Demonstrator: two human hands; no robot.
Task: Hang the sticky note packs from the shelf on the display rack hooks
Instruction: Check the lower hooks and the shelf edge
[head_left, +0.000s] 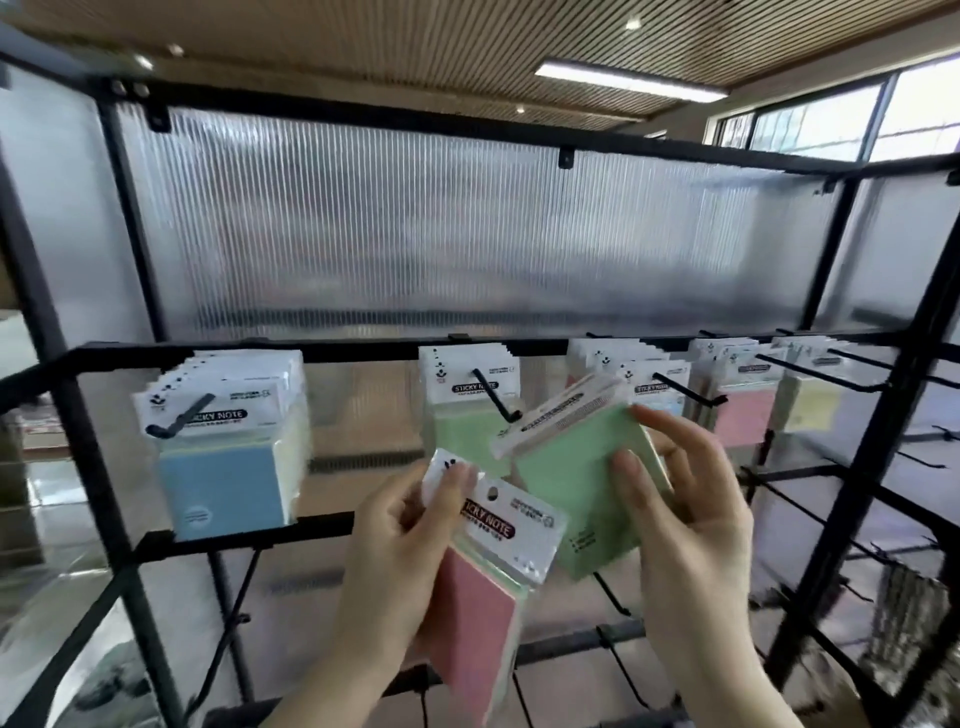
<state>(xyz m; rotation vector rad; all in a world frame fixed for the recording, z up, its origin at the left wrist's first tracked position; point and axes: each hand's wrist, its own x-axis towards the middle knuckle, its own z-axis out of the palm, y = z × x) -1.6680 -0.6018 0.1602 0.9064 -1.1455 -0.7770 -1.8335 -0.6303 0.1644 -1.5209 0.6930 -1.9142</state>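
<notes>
My left hand (400, 551) grips a small stack of sticky note packs (483, 587) with a pink pack in front, its white header card facing me. My right hand (685, 525) holds a single green pack (566, 483), tilted, with its header close below the tip of a black hook (496, 397). That hook carries several green packs (457, 415). Further hooks on the same black bar hold blue packs (228, 467) at the left and pink packs (743, 410) and yellow packs (810, 405) at the right.
The black metal display rack (104, 467) has ribbed translucent back panels. Bare hooks (810, 371) jut out at the right and on the lower bars (613, 592). A rack upright (852, 519) stands close to my right hand.
</notes>
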